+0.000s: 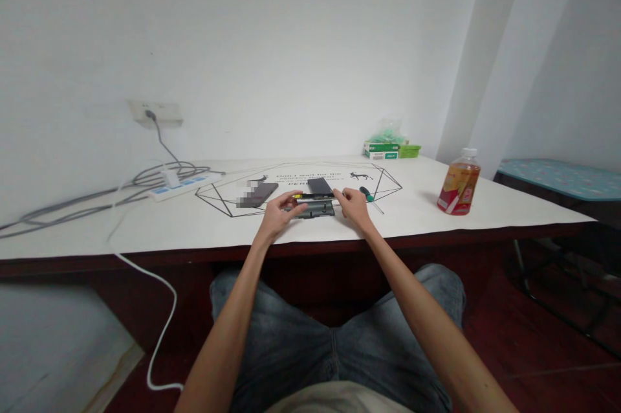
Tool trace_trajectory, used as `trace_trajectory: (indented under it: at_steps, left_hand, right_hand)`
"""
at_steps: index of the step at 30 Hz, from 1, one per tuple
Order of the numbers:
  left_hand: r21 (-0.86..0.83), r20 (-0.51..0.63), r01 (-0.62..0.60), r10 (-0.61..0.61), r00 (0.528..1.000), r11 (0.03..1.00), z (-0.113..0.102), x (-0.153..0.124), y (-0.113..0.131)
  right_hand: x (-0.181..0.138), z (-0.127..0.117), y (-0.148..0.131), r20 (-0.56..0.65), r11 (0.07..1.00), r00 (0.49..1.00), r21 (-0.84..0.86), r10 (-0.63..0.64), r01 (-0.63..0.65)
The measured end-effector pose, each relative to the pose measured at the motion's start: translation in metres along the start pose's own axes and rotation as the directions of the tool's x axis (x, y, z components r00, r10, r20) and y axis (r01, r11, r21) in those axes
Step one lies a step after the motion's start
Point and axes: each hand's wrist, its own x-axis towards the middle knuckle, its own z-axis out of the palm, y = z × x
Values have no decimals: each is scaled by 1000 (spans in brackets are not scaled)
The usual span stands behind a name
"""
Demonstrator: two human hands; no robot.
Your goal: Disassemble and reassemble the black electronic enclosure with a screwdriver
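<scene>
My left hand (280, 215) is closed on the left end of an opened dark grey device casing (315, 209), its thumb along the front. Something small and yellow (297, 196) shows by the left fingertips. At the other end, my right hand (353, 204) pinches the device's right upper edge. The device's exact kind is not clear, and the fingers cover both its ends. Just behind it lies a flat dark rectangular piece (319, 186). A screwdriver (367, 194) with a green and black handle rests beside my right hand, partly hidden.
A dark phone (262, 195) lies left of my hands. Farther left are a white power strip (182, 186) and grey cables (140, 177). A drink bottle (459, 181) stands on the right; small green boxes (381, 149) sit by the wall. The table's front edge (315, 243) runs beneath my wrists.
</scene>
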Motion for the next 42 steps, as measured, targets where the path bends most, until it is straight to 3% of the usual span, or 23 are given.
trace_trajectory:
  at_steps: [5, 10, 14, 22, 28, 36, 42]
  left_hand:
    - [76, -112, -31, 39, 993, 997, 3, 2, -7]
    - [135, -94, -51, 64, 993, 990, 4, 1, -6]
    - [148, -116, -37, 54, 992, 988, 4, -1, -3]
    - [233, -137, -2, 35, 990, 973, 4, -6, -1]
    - [259, -154, -5, 47, 987, 966, 3, -5, -3]
    - [296, -210, 34, 30, 977, 955, 2, -6, -6]
    - [344, -267, 83, 13, 964, 935, 2, -3, -14]
  right_hand:
    - [-2, -2, -3, 11, 998, 1000, 64, -26, 25]
    - [-4, -3, -5, 74, 984, 995, 169, -73, 59]
    - [-4, -2, -2, 168, 975, 985, 222, -43, 5]
    - [-4, 0, -2, 179, 940, 983, 325, 46, -103]
    - [-5, 1, 0, 228, 951, 971, 277, 70, -133]
    - [-3, 3, 1, 369, 876, 909, 353, 192, -328]
    - [-2, 4, 6, 364, 903, 921, 336, 139, -268]
